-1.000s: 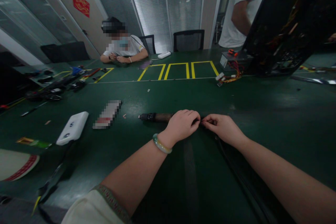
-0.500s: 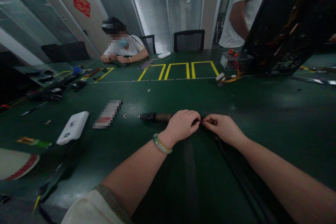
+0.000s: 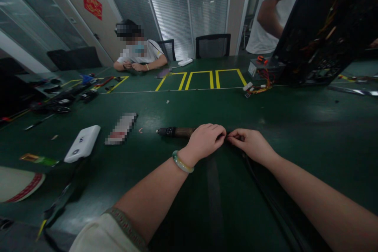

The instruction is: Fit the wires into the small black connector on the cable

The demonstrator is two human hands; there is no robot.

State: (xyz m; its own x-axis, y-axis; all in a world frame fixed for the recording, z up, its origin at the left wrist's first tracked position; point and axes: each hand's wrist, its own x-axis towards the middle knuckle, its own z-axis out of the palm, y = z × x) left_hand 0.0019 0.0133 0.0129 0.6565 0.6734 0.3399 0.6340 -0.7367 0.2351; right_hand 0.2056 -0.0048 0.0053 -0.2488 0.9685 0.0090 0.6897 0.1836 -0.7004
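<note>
An electric screwdriver point(image 3: 183, 132) lies on the green table, its bit end pointing left. My left hand point(image 3: 207, 138), with a bangle point(image 3: 180, 162) at the wrist, is wrapped over its rear part and hides it. Close against it on the right, my right hand point(image 3: 248, 142) has thumb and forefinger pinched together at the tool's tail end, where the dark cord begins. What lies right between the fingertips is too small and dark to make out. The black cord point(image 3: 260, 183) runs from beneath the right hand toward the table's near edge.
To the left lie a white power bank point(image 3: 82, 143) with a strap, a blurred phone-like slab point(image 3: 121, 128) and a pale cup-like object point(image 3: 19, 185). A computer case point(image 3: 321, 39) and power supply point(image 3: 262, 69) stand at back right. A masked person point(image 3: 140, 55) sits opposite; another stands behind the case.
Both of my hands stay in place on the screwdriver and its cord end. The standing person's arm has shifted slightly.
</note>
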